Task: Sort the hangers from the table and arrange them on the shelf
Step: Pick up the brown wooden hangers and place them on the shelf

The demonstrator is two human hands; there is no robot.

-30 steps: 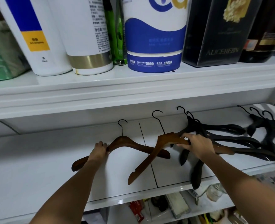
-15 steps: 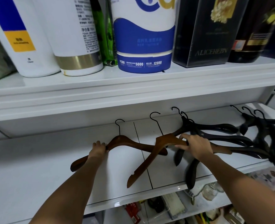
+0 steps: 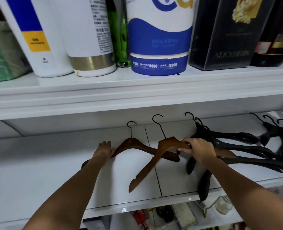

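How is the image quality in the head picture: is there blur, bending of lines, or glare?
In the head view, the black hangers at the right edge smear with blur, while the brown hangers in the middle stay sharp; the upper shelf's front edge bows from the wide lens; small glare spots sit on the lower shelf's front lip; the space under the upper shelf is shaded.
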